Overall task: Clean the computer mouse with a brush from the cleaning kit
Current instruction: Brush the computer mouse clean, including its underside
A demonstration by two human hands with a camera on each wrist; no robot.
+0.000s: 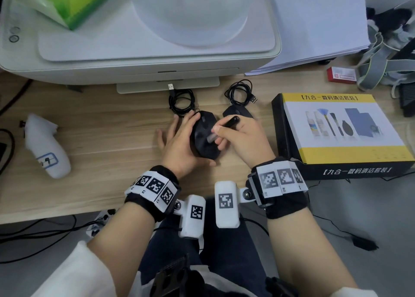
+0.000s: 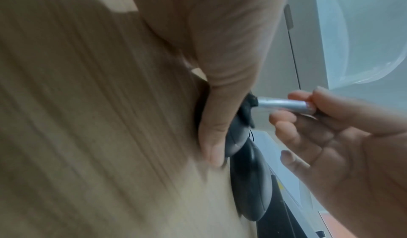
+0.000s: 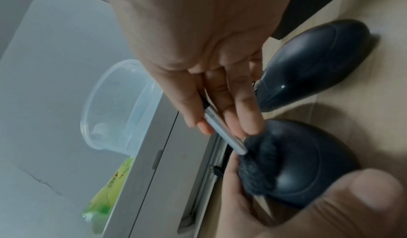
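A black computer mouse [image 1: 203, 135] lies on the wooden desk, its cable coiled behind it. My left hand [image 1: 179, 139] grips it from the left side, thumb at its near end, fingers along its far edge. My right hand [image 1: 238, 137] pinches a brush [image 1: 224, 126] with a black handle and silver ferrule [image 3: 224, 134]. The dark bristles [image 3: 257, 165] press flat on the mouse's [image 3: 308, 163] top. In the left wrist view the ferrule [image 2: 284, 103] meets the bristles just above my thumb [image 2: 218, 120].
A second black mouse [image 1: 238, 112] with a coiled cable sits right behind my right hand. The yellow and black cleaning kit box [image 1: 341, 130] lies to the right. A white printer [image 1: 139, 49] fills the back, a white bottle [image 1: 47, 148] lies at the left.
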